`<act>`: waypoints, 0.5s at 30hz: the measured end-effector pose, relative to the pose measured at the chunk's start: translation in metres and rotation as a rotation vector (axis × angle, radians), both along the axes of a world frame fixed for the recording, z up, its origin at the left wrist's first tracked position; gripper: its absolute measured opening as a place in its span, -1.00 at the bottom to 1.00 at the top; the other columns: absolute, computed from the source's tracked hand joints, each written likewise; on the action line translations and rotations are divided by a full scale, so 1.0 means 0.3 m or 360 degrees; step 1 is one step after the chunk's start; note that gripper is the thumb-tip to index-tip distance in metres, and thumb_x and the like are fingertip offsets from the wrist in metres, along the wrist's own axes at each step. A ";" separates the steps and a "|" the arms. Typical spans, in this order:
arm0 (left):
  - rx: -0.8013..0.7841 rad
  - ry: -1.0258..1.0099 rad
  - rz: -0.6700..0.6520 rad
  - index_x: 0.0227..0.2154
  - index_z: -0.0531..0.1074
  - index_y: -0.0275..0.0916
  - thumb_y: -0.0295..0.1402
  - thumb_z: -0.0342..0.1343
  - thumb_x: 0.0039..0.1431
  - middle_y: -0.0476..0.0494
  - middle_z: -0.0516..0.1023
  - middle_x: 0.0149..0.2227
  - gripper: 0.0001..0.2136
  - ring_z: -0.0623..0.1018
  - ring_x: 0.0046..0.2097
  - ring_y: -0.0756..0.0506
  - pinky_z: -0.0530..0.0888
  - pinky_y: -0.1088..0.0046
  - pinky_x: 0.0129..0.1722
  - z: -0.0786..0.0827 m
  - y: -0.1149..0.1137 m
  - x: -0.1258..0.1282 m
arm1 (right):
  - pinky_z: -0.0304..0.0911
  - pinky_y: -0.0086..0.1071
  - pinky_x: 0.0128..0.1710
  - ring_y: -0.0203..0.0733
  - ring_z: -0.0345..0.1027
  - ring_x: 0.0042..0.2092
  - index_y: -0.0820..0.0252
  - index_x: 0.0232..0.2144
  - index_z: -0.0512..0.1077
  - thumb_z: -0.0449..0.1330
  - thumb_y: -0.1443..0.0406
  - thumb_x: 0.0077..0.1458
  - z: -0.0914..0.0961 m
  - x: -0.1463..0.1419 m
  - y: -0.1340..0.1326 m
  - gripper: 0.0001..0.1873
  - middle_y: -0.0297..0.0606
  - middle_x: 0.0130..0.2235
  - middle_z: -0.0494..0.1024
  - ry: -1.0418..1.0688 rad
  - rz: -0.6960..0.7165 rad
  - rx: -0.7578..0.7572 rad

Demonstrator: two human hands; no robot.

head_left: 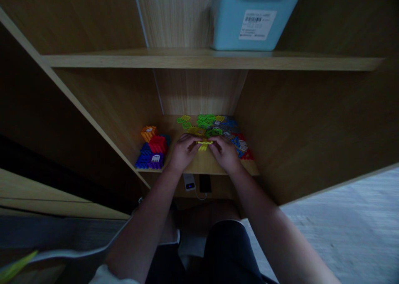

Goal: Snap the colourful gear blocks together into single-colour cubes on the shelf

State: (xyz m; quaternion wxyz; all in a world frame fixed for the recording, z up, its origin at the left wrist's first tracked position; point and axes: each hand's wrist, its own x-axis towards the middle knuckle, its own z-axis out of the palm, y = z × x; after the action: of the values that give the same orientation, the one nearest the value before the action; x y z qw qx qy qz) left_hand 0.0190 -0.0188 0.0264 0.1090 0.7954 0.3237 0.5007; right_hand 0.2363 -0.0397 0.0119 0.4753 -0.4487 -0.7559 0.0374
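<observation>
Yellow toothed piece (204, 143) is held above the front half of the shelf (199, 166), near the middle of its width; whether it is one part or two joined cannot be told. The left hand (183, 150) grips its left end and the right hand (226, 152) its right end, both with the fingertips, so the grip is closed on the piece from two sides. Pressing unevenly could bend it or make it spring out, since only its ends are pinched. If it slipped toward the body, it could drop past the shelf's front edge, perhaps onto the white device (189, 182), black device (205, 184) and cable (201, 197) below the shelf.

On the shelf behind the hands lie green pieces (205, 120), which the knuckles could push about. Along the shelf's right side, blue pieces (238, 145) and a red piece (247, 153) lie close to the right hand; a sideways sweep might scatter them. At the shelf's left end stand an orange block (149, 133), a red block (158, 144) and a blue block (151, 160); a knock from the left forearm could topple them.
</observation>
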 end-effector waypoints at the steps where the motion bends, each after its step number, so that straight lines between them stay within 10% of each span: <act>1: 0.0003 0.0003 0.0002 -0.13 0.61 -0.13 -0.50 0.28 0.35 -0.10 0.71 -0.12 -0.86 0.66 -0.01 -0.14 0.59 0.23 0.05 0.000 0.001 0.000 | 0.47 -0.08 0.06 0.05 0.57 -0.01 0.01 -0.05 0.57 0.21 0.27 0.39 -0.001 -0.001 0.001 -0.84 -0.17 -0.08 0.69 0.0001 -0.0001 0.0003; 15: 0.0013 0.0061 0.0036 -0.11 0.63 -0.10 -0.38 0.28 0.40 -0.11 0.70 -0.16 -0.92 0.65 -0.06 -0.15 0.60 0.23 0.01 -0.003 0.005 0.003 | 0.50 -0.10 -0.02 0.03 0.58 -0.09 0.01 -0.02 0.55 0.18 0.17 0.44 -0.001 -0.006 -0.002 -0.81 -0.17 -0.12 0.68 -0.0010 -0.0017 -0.0059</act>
State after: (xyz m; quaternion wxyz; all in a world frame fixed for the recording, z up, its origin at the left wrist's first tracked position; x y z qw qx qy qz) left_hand 0.0198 -0.0174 0.0254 0.0938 0.8015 0.3326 0.4880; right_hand 0.2345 -0.0404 0.0115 0.4647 -0.4616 -0.7541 0.0475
